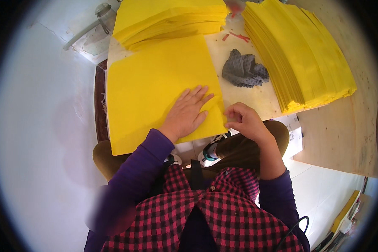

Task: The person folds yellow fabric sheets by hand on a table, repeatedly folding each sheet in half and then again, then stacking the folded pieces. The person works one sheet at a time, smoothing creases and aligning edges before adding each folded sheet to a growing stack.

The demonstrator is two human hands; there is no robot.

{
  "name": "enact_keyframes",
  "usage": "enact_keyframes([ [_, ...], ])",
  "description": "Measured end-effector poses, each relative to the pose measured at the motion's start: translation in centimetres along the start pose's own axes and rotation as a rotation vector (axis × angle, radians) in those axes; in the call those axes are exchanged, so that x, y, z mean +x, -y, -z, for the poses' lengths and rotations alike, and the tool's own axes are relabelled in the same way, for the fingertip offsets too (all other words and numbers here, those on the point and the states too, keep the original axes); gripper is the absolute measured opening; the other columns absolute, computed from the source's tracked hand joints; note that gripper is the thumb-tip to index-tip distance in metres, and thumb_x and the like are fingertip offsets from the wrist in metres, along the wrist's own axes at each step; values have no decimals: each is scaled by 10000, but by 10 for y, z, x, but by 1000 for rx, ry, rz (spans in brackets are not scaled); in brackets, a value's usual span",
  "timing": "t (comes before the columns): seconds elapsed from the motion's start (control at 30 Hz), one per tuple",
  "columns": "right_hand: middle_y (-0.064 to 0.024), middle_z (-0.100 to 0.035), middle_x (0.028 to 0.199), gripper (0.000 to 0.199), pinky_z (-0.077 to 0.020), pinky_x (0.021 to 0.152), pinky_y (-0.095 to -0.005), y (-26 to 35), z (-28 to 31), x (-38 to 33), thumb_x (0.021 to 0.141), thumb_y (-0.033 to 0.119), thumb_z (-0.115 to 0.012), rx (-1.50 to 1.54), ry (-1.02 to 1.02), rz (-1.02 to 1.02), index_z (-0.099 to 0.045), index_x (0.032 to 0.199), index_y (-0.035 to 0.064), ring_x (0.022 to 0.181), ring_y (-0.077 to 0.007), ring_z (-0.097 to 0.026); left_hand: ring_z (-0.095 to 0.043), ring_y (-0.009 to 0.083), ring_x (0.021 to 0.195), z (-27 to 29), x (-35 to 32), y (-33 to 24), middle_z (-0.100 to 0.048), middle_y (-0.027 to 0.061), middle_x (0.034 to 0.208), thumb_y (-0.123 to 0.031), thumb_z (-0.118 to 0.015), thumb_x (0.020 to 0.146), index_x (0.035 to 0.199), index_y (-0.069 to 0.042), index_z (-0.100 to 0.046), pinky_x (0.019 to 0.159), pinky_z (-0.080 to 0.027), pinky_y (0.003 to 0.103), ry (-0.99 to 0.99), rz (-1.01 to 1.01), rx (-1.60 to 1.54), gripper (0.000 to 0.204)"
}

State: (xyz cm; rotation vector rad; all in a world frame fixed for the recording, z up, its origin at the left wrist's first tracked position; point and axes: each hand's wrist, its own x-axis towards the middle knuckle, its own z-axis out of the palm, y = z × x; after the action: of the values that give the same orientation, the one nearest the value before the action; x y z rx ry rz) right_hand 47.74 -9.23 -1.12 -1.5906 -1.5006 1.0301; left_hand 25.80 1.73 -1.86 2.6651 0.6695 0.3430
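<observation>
I'm seeing bright yellow paper sheets (155, 80), a grey patterned rag (244, 69), purple sleeves (138, 168), and a red-black checked apron (222, 214).

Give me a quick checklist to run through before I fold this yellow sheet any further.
1. Left hand pressing flat on the yellow sheet: ok.
2. Right hand pinching the sheet's near right corner: ok, though the fingertips hide the exact grip.
3. Sheet lying smooth, no visible wrinkles: ok.
4. Sheet fully supported: not ok, its near edge hangs over the table edge.
5. Grey cloth clear of the sheet: ok, it lies apart to the right.
6. Fanned stack on the right clear of the sheet: ok.
</observation>
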Motion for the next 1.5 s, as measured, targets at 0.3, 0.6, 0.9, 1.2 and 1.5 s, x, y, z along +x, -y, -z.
enact_keyframes([
  [0.3,-47,-569,809,160,-477,696,-271,-2,-3,8,749,36,-725,85,43,-119,-627,873,11,747,-143,-568,-236,270,1426,-1,0,2,-279,113,1536,-322,-418,952,1440,-114,-378,1168,-150,410,15,6,7,532],
  [0.6,12,-525,794,69,-417,615,-213,3,-4,6,802,-18,-685,91,-12,-5,-647,848,16,674,-64,-505,-232,267,1427,-2,0,3,-274,110,1539,-335,-410,957,1439,-117,-382,1169,-146,407,29,18,14,530],
  [0.9,0,-520,779,50,-404,620,-229,9,-1,10,813,17,-681,29,-13,37,-641,842,16,676,-84,-480,-238,265,1427,-1,1,3,-284,104,1536,-341,-407,961,1439,-111,-378,1169,-150,411,14,21,-31,531],
  [1.2,-31,-533,783,67,-425,632,-254,19,-2,15,811,51,-683,31,-27,60,-642,852,18,678,-121,-493,-248,256,1425,0,2,5,-310,103,1525,-341,-392,964,1439,-101,-371,1168,-155,404,6,32,-68,533],
  [1.5,-31,-532,785,64,-420,627,-253,22,-2,17,817,53,-677,42,-31,85,-639,852,14,677,-119,-491,-245,265,1426,-1,1,8,-309,106,1526,-387,-368,977,1452,-122,-360,1162,-150,418,11,34,-125,543],
])
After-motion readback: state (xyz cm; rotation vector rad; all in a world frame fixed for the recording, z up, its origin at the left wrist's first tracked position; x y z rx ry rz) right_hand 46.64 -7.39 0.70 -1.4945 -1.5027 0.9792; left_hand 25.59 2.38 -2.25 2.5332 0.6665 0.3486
